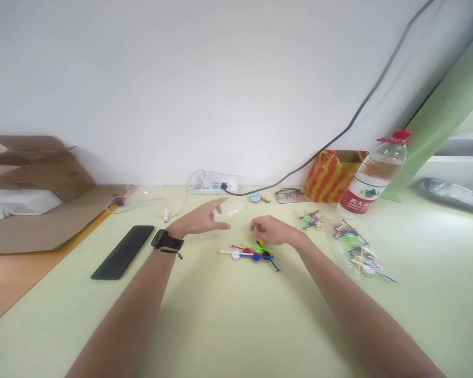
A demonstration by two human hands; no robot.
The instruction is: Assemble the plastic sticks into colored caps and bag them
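My left hand (pixel 199 218) reaches over the table with thumb and fingers spread, holding nothing. Close to its fingertips lies a crumpled clear plastic bag (pixel 235 211). My right hand (pixel 274 230) has its fingers curled in, just behind a small pile of plastic spinner arrows; whatever may be inside the curl is hidden. In that pile are a white arrow (pixel 235 255), a red arrow (pixel 246 250), a blue arrow (pixel 256 258), a black arrow (pixel 274 264) and a green one (pixel 259 248), with a bit of yellow under my right hand.
Clear bags of coloured arrows (pixel 364 260) lie at right, near a water bottle (pixel 372 181) and a striped bag (pixel 326 178). Glasses (pixel 291 195) and a power strip (pixel 215 185) are along the wall. At left are a black case (pixel 123 253) and a cardboard box (pixel 43 231).
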